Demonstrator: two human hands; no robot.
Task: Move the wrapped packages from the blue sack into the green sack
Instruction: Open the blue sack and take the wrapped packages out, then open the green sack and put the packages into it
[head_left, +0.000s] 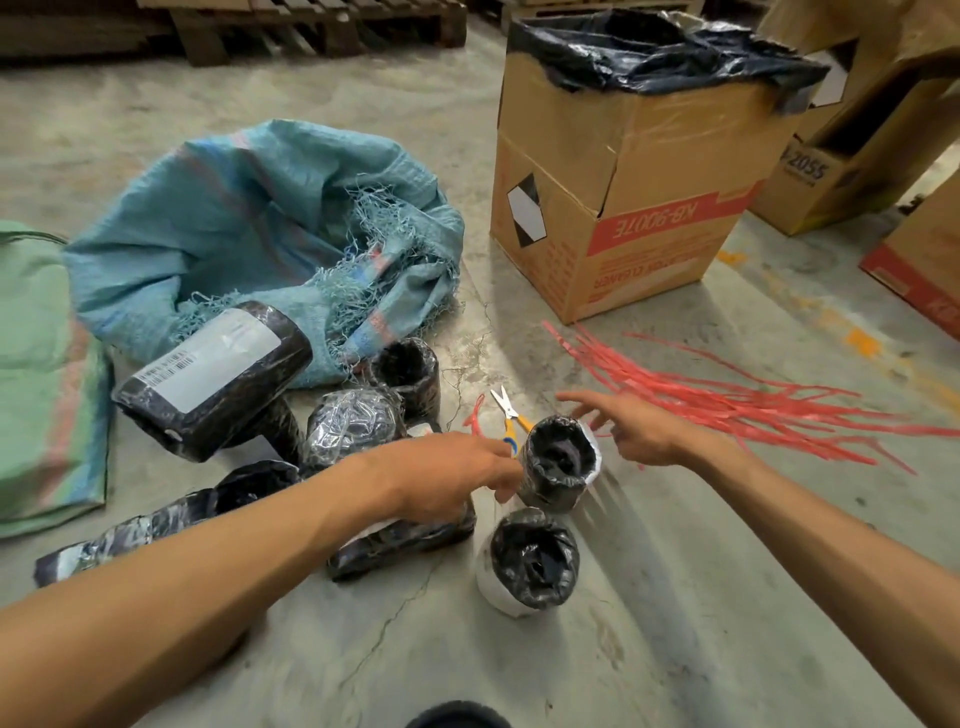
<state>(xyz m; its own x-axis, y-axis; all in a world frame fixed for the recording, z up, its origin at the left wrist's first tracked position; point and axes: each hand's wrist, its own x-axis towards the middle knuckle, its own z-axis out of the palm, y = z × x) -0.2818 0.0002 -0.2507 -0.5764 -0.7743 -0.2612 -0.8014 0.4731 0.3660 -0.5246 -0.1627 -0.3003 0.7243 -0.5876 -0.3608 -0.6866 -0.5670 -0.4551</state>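
Here, both hands converge on one upright rolled package (561, 465) standing on the concrete floor (675, 597). The left hand (447, 480) reaches in from the left; its fingertips lie against the package's near side, but the package hides them, so whether they are curled round the roll cannot be told. The right hand (631, 428) hovers just beside the far side with its fingers spread and straight, holding nothing.

Recommended procedure for the step in hand, as judged from this view:

1. Close both hands round the wall of the roll, below its open crumpled top, since the glossy wrap is likely to slip under a fingertip pinch.
2. Lift straight up. A second upright package (530, 564) stands just in front, and the yellow-handled scissors (511, 415) lie just behind; a sideways drag risks toppling one or catching the other.
3. Carry the roll leftward over the remaining packages, including the large labelled package (218, 374) resting against the blue sack (234, 223).
4. Deposit it in the green sack (47, 374), which lies at the far left edge; its mouth is not visible, so it may need opening first.

Red plastic strips (727, 400) fan out to the right, near a cardboard box (623, 208) lined with black plastic; neither obstructs the route.
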